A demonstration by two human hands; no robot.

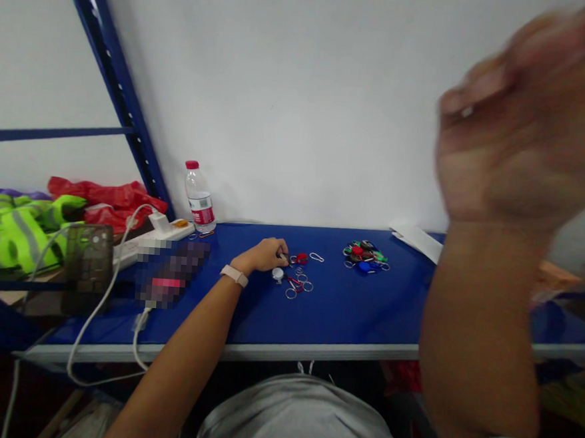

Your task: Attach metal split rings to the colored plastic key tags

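My left hand [266,254], with a pale band on its wrist, is at the table's middle, its fingers closed on a small dark piece [283,258]. Beside its fingertips lie a red clip-like piece [300,258] and a silver carabiner [316,257]. Just below the hand are a round white reel [277,275], a red carabiner [295,284] and several metal split rings [291,294]. My right hand [524,122] is raised high and close to the camera, away from the table. Motion blur smears its fingers, so I cannot make out a hold.
A pile of coloured reels with rings [364,257] sits right of centre on the blue table [356,317]. At the left stand a water bottle [201,202], a power strip [135,248] with white cables and yellow-green vests [13,233]. White paper [416,242] lies at the back right.
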